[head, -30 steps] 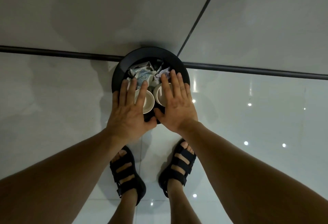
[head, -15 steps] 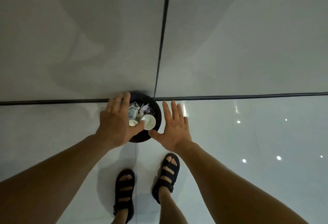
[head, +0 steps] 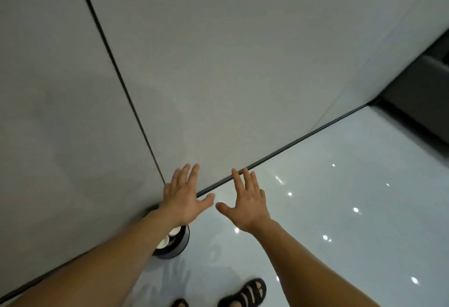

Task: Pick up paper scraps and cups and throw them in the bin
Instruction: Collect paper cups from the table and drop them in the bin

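Note:
The round black bin (head: 181,246) stands on the glossy floor against the wall, mostly hidden under my left forearm. Two white paper cups (head: 167,237) show inside it at its rim; the paper scraps are out of sight. My left hand (head: 184,197) is held out flat above and past the bin, fingers straight and spread, holding nothing. My right hand (head: 246,202) hovers to the right of it over the floor, also flat and empty. Neither hand touches the bin.
A pale wall (head: 218,63) with a dark vertical seam (head: 121,83) fills the upper view; a dark skirting strip (head: 279,153) runs along its foot. My black sandals (head: 245,294) stand on the white floor (head: 340,209). A dark object (head: 422,93) sits far right.
My view has swung up and to the right, so the bin has slid to the lower left. Both hands have lifted off the bin's contents and now hover flat above the floor.

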Demonstrator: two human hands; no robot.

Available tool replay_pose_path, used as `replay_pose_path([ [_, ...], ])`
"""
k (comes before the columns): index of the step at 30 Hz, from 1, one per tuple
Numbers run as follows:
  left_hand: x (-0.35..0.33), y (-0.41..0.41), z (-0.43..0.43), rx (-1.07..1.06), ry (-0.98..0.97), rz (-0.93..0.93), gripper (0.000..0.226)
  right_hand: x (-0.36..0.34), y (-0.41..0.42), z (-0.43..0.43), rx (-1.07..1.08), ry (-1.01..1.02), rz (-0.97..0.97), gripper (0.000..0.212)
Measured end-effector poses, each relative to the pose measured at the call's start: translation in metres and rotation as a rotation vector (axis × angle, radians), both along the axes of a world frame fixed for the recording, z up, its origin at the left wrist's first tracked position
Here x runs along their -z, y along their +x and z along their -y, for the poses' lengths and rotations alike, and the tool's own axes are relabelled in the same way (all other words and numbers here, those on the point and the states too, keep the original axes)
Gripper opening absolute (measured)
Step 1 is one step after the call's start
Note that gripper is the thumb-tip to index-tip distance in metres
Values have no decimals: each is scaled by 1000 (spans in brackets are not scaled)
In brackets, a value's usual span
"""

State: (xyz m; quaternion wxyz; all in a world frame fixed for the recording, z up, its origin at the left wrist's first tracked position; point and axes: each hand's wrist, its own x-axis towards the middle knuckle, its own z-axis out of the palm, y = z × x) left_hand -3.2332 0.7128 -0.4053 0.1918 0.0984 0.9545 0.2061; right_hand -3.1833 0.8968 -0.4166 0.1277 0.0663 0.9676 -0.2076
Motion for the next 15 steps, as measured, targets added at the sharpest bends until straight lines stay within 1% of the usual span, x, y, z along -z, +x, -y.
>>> replay_pose_path([
  [4, -56, 11, -73, 176, 0, -87, 91, -45, 49, -66, 185, 19, -47, 96],
  [8, -102, 31, -168, 337, 4, -152, 90, -75, 102, -150, 373, 43, -89, 96],
  [12, -133, 67, -283, 508, 33, -199, 89, -94, 162, -244, 544, 55, -120, 95],
  [15, -144, 105, -374, 642, 30, -221, 88, -104, 211, -317, 661, 72, -143, 95],
])
